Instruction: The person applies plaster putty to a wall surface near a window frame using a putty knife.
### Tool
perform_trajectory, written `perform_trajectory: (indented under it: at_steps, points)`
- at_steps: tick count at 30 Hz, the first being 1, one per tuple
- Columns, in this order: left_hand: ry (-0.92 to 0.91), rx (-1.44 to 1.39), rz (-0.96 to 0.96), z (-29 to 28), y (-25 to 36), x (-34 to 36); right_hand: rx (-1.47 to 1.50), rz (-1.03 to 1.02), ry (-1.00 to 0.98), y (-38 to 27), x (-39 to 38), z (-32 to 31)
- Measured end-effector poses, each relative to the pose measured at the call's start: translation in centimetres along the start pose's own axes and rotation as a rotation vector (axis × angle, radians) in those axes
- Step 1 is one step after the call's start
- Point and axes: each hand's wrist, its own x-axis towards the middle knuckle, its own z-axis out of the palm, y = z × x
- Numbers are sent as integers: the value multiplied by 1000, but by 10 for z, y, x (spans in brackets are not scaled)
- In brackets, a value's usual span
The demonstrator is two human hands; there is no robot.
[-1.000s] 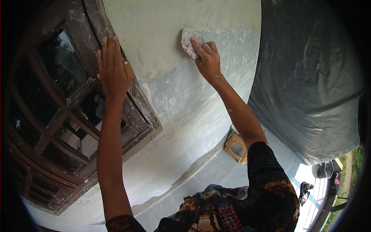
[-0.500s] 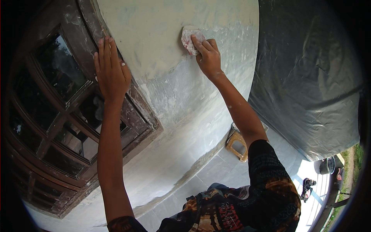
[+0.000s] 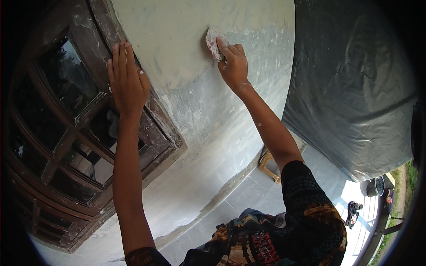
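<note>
My right hand [image 3: 234,67] is raised against the wall, its fingers closed on a flat putty spreader [image 3: 214,43]. The spreader is whitish with reddish smears, and my index finger presses along its face. It lies on the wall [image 3: 195,102] near the border between a cream upper coat and a rougher grey-white area. My left hand [image 3: 128,80] rests flat, fingers stretched, on the edge of the brown wooden window frame [image 3: 164,148]. White specks dot both hands.
Dark glass panes [image 3: 69,75] fill the window at left. A large dark plastic sheet [image 3: 355,88] hangs at right. Below, a yellowish-brown stool [image 3: 267,168] stands on grey floor tiles [image 3: 239,199] by the wall. A dark bucket [image 3: 375,187] sits at far right.
My right hand has shifted slightly left with the spreader, which is now turned more edge-on. My left hand stays in place on the window frame.
</note>
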Motion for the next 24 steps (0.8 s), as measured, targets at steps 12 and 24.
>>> perform_trajectory:
  at_steps: [12, 24]
  points:
    - [0, 1, -9, 0, 0, -1, 36, 89, -77, -42, -21, -17]
    - [7, 33, -18, 2, -1, -3, 208, -5, -205, -61, -65, -23]
